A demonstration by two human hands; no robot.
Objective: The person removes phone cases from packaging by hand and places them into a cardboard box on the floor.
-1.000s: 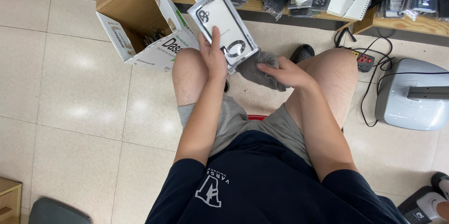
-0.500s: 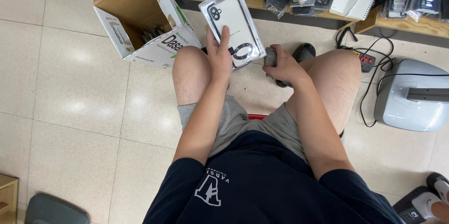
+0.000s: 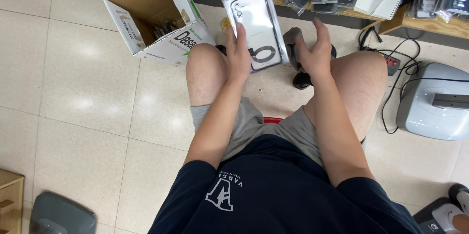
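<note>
Clear plastic glinted on the packaged phone case (image 3: 255,24), which the left hand (image 3: 239,53) gripped by its lower edge above the knees. Just beside it, the right hand (image 3: 315,51) curled loosely round a grey cloth (image 3: 293,46), fingers half open. An open cardboard box (image 3: 151,16) stood on the tiled floor (image 3: 83,82) nearby.

Clear, glossy phone case packet (image 3: 254,24) with a black ring; grey cloth (image 3: 293,51); brown cardboard box (image 3: 146,14) with white outer sides; navy shirt (image 3: 273,190); grey shorts (image 3: 254,121); beige floor tiles (image 3: 83,92).
</note>
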